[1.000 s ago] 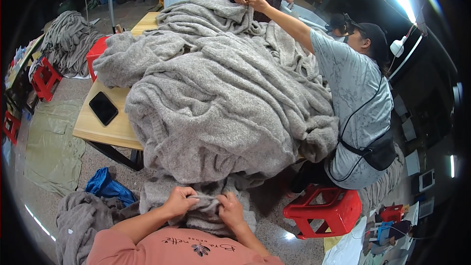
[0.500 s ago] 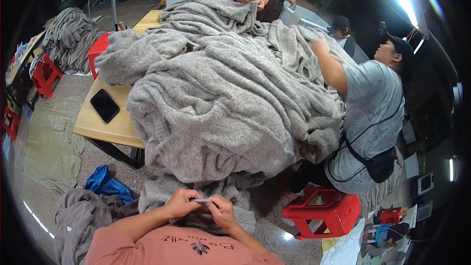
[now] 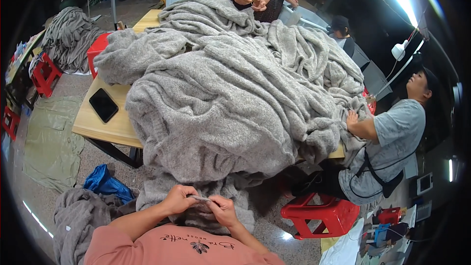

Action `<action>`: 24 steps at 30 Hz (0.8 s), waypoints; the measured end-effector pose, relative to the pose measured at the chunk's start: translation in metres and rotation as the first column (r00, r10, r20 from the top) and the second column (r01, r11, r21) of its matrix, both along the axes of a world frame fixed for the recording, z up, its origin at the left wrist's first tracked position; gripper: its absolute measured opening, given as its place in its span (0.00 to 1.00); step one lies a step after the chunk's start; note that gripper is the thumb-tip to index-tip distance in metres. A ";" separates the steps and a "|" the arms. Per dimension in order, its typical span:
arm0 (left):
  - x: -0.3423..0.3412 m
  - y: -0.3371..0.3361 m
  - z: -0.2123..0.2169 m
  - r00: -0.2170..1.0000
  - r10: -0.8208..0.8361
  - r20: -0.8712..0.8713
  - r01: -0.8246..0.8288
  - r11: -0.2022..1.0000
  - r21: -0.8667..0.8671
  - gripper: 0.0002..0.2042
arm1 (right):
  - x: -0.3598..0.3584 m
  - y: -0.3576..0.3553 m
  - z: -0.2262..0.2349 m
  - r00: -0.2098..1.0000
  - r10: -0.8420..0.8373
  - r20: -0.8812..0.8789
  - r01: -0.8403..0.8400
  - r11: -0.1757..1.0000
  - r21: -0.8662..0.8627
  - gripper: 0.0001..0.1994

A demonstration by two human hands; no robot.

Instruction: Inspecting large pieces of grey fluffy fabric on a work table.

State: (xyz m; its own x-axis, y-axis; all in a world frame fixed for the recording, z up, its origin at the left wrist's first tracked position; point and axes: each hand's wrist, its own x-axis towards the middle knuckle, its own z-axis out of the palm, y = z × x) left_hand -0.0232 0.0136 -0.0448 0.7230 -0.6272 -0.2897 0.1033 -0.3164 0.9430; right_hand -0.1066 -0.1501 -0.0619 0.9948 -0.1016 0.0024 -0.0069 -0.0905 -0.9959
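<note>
Close to my body, my left hand (image 3: 179, 199) and my right hand (image 3: 222, 210) pinch a narrow edge of grey knitted fabric (image 3: 200, 198), stretched between thumbs and fingers. More of this grey knit (image 3: 162, 191) hangs below and behind my hands, down from the table's near side. In front of me a large heap of grey knitted garments (image 3: 221, 103) covers most of the wooden table (image 3: 105, 120). The fabric's underside and my curled fingertips are partly hidden.
A black phone (image 3: 103, 105) lies on the table's left corner. To the right, a person in a grey shirt (image 3: 400, 132) sits by a red stool (image 3: 321, 216). Across the table another person's hands (image 3: 250, 1) work. A blue bag (image 3: 107, 182) and dark knitwear (image 3: 81, 221) lie at lower left.
The person on the right has leaned back and drawn an arm toward the table's right edge. Across the table, the other person's hands have shifted slightly. My hands keep their pinch with little movement.
</note>
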 end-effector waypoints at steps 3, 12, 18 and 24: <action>-0.002 0.001 -0.008 0.999 0.014 -0.029 -0.015 0.999 -0.036 0.04 | 0.003 0.000 0.000 0.999 0.049 -0.011 -0.050 0.995 -0.086 0.02; -0.021 -0.002 -0.005 0.964 -0.199 0.174 0.183 0.977 0.106 0.07 | -0.008 0.015 0.007 0.988 0.003 0.153 0.015 0.993 -0.114 0.01; -0.004 -0.006 0.008 0.992 0.005 -0.129 -0.018 0.994 -0.103 0.02 | -0.001 -0.001 0.014 0.996 -0.004 0.093 0.021 0.983 -0.181 0.01; -0.019 -0.016 0.018 0.905 0.127 -0.406 -0.195 0.972 -0.130 0.01 | 0.001 0.004 0.016 0.991 -0.078 0.106 0.084 0.995 -0.053 0.02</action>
